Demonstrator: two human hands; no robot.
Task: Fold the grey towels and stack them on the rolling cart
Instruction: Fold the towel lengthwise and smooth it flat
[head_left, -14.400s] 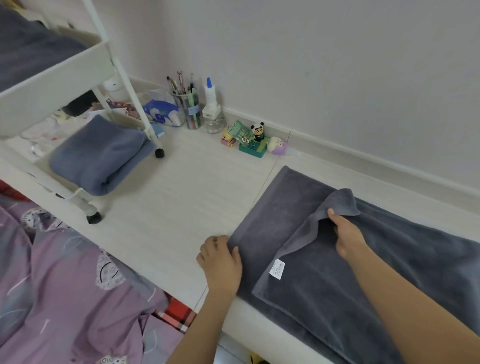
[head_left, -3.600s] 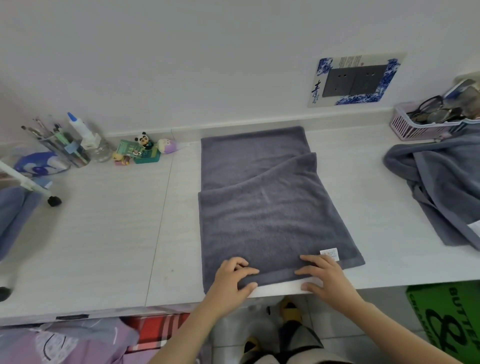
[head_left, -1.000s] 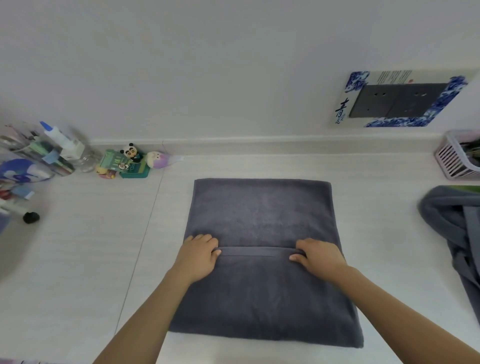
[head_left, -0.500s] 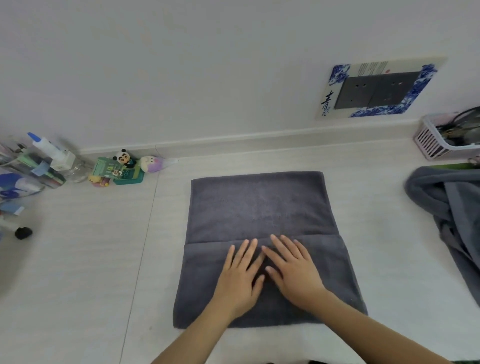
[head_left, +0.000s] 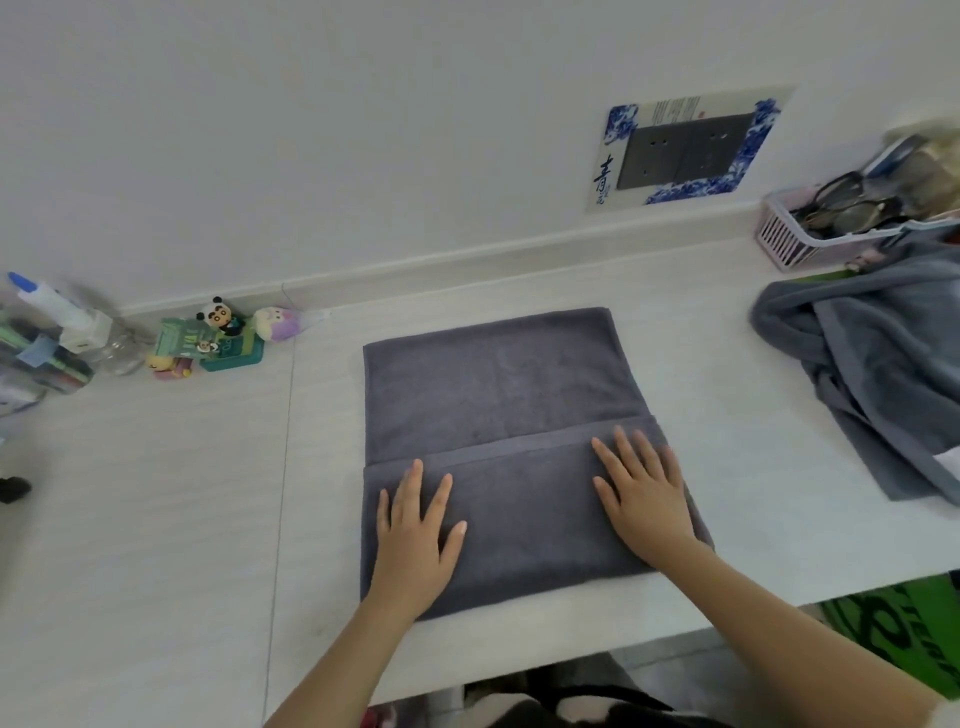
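A dark grey towel (head_left: 498, 395) lies folded on the white desk (head_left: 156, 519), its near third turned up over the middle. My left hand (head_left: 415, 540) lies flat, fingers straight, on the left part of that folded flap. My right hand (head_left: 644, 493) presses flat on the flap's right part. An unfolded grey towel (head_left: 872, 364) is heaped at the right edge of the desk. The rolling cart is out of view except for a black castor (head_left: 13, 488) at the far left.
Small toys on a green tray (head_left: 223, 338), a glue bottle (head_left: 62, 312) and a pen pot stand at the back left. A pink basket (head_left: 810, 228) with glasses sits at the back right. A green box (head_left: 904, 623) is below the desk's front edge.
My hands, side by side in the flap's middle half a second ago, have slid apart to its left and right ends. Before that they pinched the near edge and turned it up.
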